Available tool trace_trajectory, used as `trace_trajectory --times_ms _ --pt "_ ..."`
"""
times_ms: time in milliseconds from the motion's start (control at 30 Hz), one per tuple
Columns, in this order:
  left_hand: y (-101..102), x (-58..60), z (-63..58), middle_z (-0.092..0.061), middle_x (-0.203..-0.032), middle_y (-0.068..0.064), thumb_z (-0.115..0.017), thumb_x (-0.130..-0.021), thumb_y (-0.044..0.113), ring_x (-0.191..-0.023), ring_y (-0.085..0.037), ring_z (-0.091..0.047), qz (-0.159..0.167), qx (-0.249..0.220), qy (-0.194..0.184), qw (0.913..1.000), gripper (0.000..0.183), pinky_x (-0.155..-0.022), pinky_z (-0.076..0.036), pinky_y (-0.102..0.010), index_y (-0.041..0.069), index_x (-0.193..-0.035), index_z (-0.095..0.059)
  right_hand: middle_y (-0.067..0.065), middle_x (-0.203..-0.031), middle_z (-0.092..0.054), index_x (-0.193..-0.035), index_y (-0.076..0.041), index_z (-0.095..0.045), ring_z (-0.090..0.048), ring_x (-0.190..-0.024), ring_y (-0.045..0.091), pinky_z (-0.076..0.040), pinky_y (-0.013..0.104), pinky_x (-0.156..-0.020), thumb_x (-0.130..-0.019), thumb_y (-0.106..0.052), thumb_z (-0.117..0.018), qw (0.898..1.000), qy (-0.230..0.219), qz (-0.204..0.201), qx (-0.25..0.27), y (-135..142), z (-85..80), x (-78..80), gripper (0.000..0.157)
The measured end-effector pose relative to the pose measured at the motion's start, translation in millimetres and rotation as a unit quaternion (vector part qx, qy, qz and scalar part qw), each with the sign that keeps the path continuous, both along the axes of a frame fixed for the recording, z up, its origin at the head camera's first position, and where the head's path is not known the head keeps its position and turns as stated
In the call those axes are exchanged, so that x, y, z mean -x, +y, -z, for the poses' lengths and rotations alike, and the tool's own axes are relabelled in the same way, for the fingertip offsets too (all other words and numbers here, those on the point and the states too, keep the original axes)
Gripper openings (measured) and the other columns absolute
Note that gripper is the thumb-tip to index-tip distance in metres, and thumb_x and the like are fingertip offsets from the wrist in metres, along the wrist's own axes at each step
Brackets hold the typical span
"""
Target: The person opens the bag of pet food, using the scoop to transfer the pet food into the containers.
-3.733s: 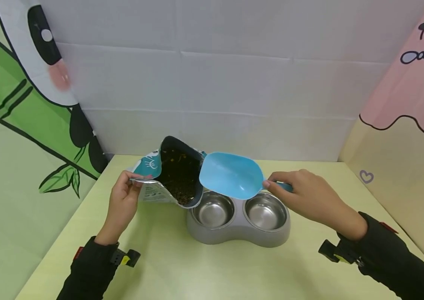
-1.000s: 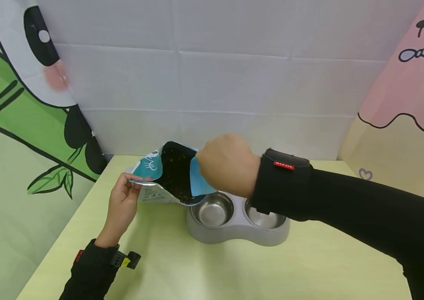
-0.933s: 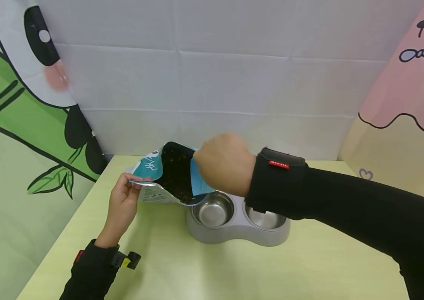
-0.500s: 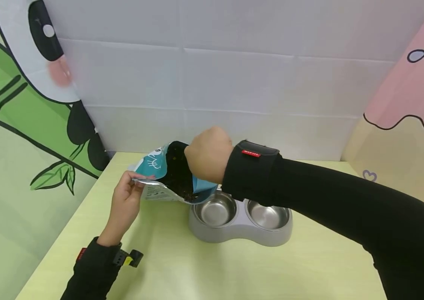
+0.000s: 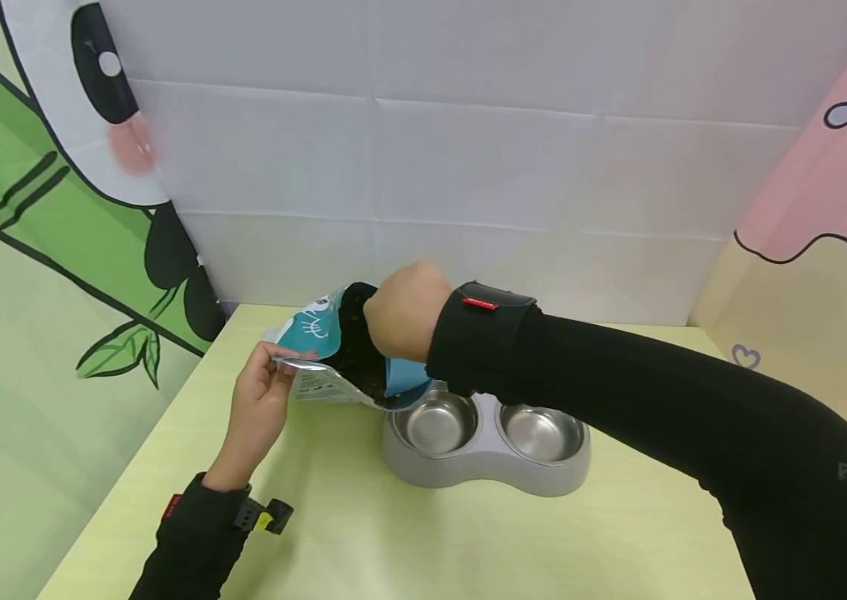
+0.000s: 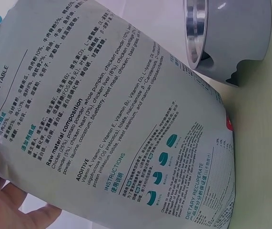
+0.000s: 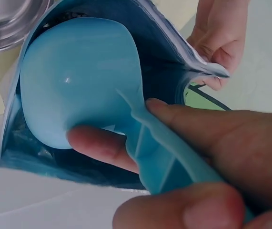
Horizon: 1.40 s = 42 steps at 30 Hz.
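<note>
My left hand [image 5: 258, 404] pinches the near edge of an opened pet food bag [image 5: 313, 328], which leans with its mouth toward the right. Dark brown food [image 5: 358, 350] shows inside. My right hand [image 5: 407, 312] grips the handle of a light blue scoop [image 7: 78, 76], knuckles up, over the bag's mouth. In the right wrist view the scoop's head is inside the bag, its rounded underside facing that camera. Fingers and thumb wrap the ribbed handle. Only a strip of scoop shows in the head view, the rest hidden behind the hand and the bag's rim.
A grey double pet bowl stand [image 5: 485, 471] with two steel bowls [image 5: 541, 433] stands just right of the bag, under my right forearm. The pale yellow table [image 5: 363, 542] ends at a white backdrop [image 5: 468, 183]. Printed cartoon panels flank both sides.
Earlier the right hand held the scoop bowl-up beside the bag's mouth; then it turned over and moved left into the bag, and lately slightly further left. The left hand keeps its hold.
</note>
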<state>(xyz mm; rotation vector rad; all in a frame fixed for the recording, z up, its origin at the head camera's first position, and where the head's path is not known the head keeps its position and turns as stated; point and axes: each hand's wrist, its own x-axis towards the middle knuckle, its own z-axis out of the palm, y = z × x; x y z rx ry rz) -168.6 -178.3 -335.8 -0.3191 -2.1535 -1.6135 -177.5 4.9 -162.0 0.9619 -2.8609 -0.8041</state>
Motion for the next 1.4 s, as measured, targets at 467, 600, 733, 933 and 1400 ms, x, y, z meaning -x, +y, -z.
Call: trace_trajectory --times_ms 467,600,733,933,1400 --pt "-1.1 -2.3 -0.5 -0.054 -0.107 -0.013 -0.038 -0.094 0.001 -0.105 -0.026 -0.054 0.000 0.001 -0.006 1.0000 0.007 -0.087 -0.040 -0.020 0.000 -0.099 -0.042 -0.005 -0.051 -0.032 -0.057 -0.015 -0.043 -0.035 -0.047 0.010 -0.025 0.024 -0.040 -0.088 -0.012 -0.048 0.996 0.000 -0.064 0.063 4.0 37.3 8.2 0.032" --pt "-0.9 -2.7 0.1 -0.054 -0.107 -0.013 -0.038 -0.094 0.000 -0.105 -0.025 -0.054 0.000 0.002 -0.002 1.0000 0.007 -0.087 -0.040 -0.018 0.000 -0.100 -0.043 -0.003 -0.049 -0.029 -0.054 -0.016 -0.039 -0.031 -0.046 0.011 -0.021 0.025 -0.040 -0.089 -0.012 -0.047 0.995 -0.010 -0.052 0.085 5.9 45.2 11.0 0.036" --pt "-1.0 -2.9 0.9 -0.054 -0.106 -0.014 -0.038 -0.093 -0.001 -0.104 -0.027 -0.053 0.002 0.001 0.007 1.0000 0.008 -0.087 -0.040 -0.017 -0.001 -0.099 -0.043 -0.003 -0.050 -0.027 -0.055 -0.016 -0.039 -0.028 -0.046 0.012 -0.019 0.027 -0.041 -0.091 -0.014 -0.046 0.996 -0.022 -0.022 0.080 5.3 51.0 13.3 0.037" --pt "-2.4 -2.0 0.9 -0.054 -0.106 -0.013 -0.039 -0.093 -0.001 -0.104 -0.026 -0.053 0.001 0.003 0.010 0.9999 0.008 -0.087 -0.040 -0.018 0.000 -0.100 -0.043 -0.002 -0.051 -0.027 -0.059 -0.014 -0.042 -0.028 -0.046 0.012 -0.018 0.028 -0.042 -0.092 -0.016 -0.045 0.995 -0.043 0.008 0.089 3.4 57.4 19.0 0.033" --pt "-0.5 -2.3 0.9 -0.057 -0.107 -0.015 -0.038 -0.093 -0.002 -0.105 -0.023 -0.051 -0.002 0.003 0.010 0.9999 0.009 -0.085 -0.040 -0.016 0.000 -0.100 -0.044 -0.003 -0.049 -0.028 -0.055 -0.015 -0.042 -0.032 -0.043 0.012 -0.023 0.025 -0.039 -0.091 -0.015 -0.048 0.988 -0.026 -0.029 0.147 7.3 74.9 23.1 0.037"
